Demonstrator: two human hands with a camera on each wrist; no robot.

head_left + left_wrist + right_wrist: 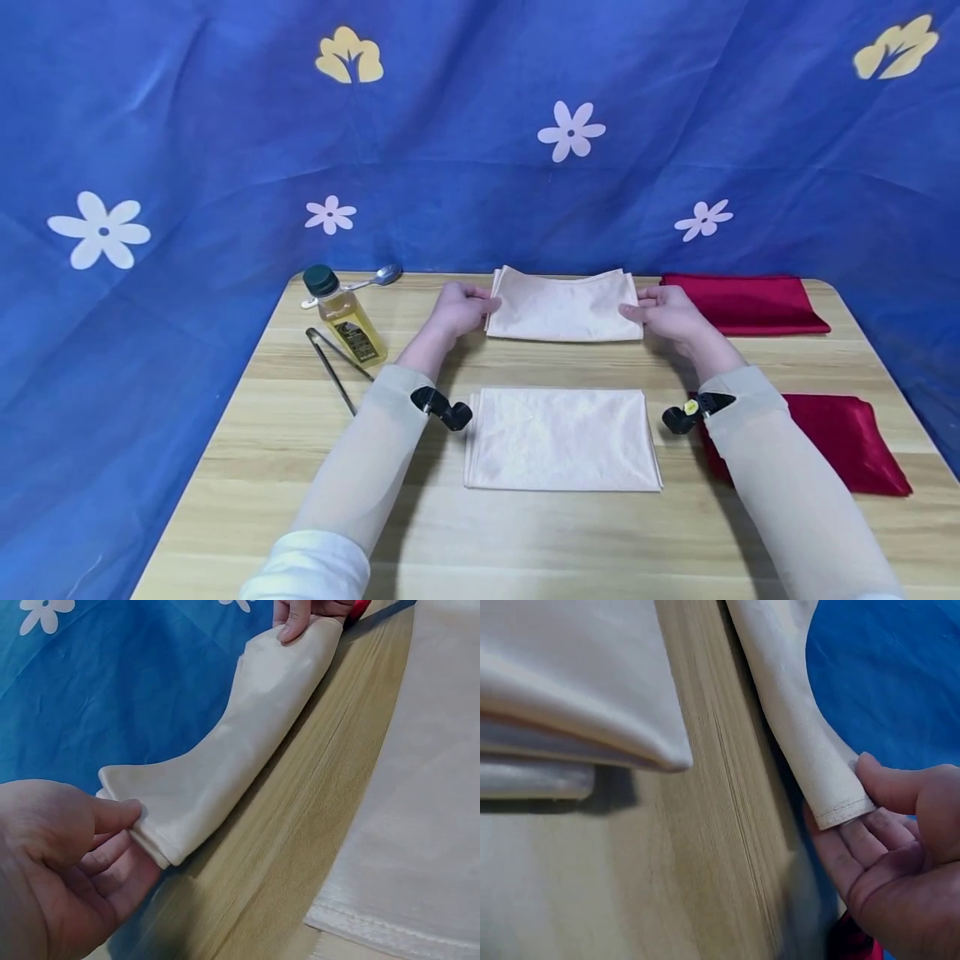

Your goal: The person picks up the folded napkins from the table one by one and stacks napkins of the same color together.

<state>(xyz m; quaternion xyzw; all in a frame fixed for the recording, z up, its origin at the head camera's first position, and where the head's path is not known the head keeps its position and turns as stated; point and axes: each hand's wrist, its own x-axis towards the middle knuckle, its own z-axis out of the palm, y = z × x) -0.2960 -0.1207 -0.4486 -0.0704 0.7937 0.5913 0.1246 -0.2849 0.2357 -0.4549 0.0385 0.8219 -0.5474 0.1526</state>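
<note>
Near the back edge of the table, both hands hold a folded white satin cloth (564, 310) between them. My left hand (463, 308) pinches its left end, thumb on top and fingers beneath. At the opposite end my right hand (666, 312) pinches it the same way. The cloth's middle sags along its far edge in the left wrist view. A second folded white cloth (564, 440) lies flat on the table, closer to the body. In the right wrist view, the held cloth's stitched end (844, 812) shows between thumb and fingers.
Two folded dark red cloths lie on the right: one at the back (738, 305), one nearer (840, 442), partly behind the right forearm. On the left stand a green-capped oil bottle (348, 321), a spoon (386, 275) and metal tongs (330, 371). A blue curtain (465, 125) hangs behind the table.
</note>
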